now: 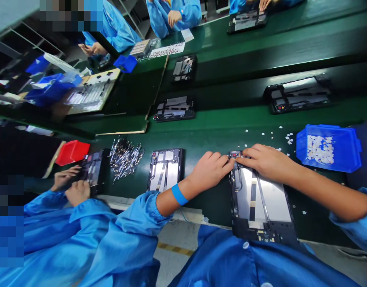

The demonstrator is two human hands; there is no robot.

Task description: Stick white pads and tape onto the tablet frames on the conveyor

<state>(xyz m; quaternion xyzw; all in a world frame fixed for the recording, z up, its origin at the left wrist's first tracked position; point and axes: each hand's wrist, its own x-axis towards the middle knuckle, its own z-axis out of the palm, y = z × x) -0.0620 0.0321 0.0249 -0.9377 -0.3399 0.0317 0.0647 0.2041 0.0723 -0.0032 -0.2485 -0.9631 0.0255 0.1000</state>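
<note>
An opened tablet (276, 199) with its inner parts showing lies in front of me, its near end over the table's edge. At its upper left corner, my left hand (210, 169) has its fingers bent together, the tips touching the corner. My right hand (263, 161) reaches the same corner from the right, with thumb and index fingertip pressed together there. The fingertips of both hands meet beside a small red part. Whatever lies between them is too small or hidden to name. A blue band circles my left wrist.
White pieces fill a blue bin (348, 149) on the right, and several lie scattered nearby. Left of me are another opened tablet (173, 171), a pile of small metallic parts (125, 159), a red bin (72, 152) and a co-worker's hands (78, 192). More tablets (174, 107) lie farther back.
</note>
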